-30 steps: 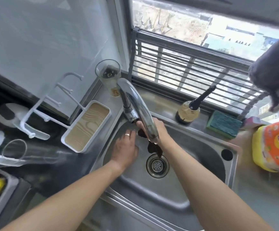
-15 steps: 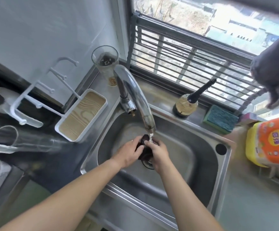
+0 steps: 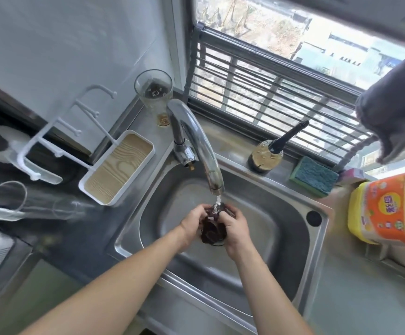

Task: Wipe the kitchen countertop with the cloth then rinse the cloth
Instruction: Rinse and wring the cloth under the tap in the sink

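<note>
A dark, bunched-up cloth (image 3: 213, 227) hangs over the middle of the steel sink (image 3: 281, 228), under the running chrome faucet (image 3: 196, 141). A thin stream of water falls from the spout onto the top of the cloth. My left hand (image 3: 193, 221) grips the cloth from the left and my right hand (image 3: 235, 227) grips it from the right, fingers curled round it. The drain is hidden beneath the cloth and hands.
On the left counter stand a white tray with a hook rack (image 3: 117, 168), a tall glass (image 3: 154, 97) and a glass lying on its side (image 3: 27, 201). Behind the sink are a dark-spouted bottle (image 3: 269, 155) and a green sponge (image 3: 313, 176). A yellow-orange package (image 3: 390, 209) sits right.
Both hands came together on the cloth under the spout, and water now runs onto it. A second ago the left hand lay flat in the basin and the right held the cloth alone.
</note>
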The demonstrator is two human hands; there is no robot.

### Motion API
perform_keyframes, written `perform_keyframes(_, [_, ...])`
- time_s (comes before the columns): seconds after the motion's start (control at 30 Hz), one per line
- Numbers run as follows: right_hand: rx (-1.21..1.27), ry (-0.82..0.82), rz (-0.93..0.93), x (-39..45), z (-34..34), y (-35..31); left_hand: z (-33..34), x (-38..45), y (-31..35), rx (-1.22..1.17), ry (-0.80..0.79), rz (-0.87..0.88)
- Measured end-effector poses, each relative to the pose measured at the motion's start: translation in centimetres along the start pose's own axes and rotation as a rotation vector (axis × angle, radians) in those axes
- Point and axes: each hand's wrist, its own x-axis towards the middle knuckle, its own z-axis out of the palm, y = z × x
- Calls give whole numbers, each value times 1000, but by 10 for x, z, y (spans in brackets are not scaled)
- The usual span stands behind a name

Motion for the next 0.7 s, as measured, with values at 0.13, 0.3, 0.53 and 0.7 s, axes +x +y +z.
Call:
perform_keyframes(0.13, [133, 21, 82, -1, -1, -2, 1, -2, -4, -74, -14, -98])
perform_keyframes(0.3, [235, 6, 98, 1, 4, -8, -7, 0, -12, -20, -51, -150])
perform_keyframes(0.53, [-199, -81, -56, 8, -13, -1, -12, 6, -6, -248, 173, -17])
perform_keyframes(0.7, [-125, 43, 41, 8, -13, 0, -16, -1, -7, -221, 128, 2])
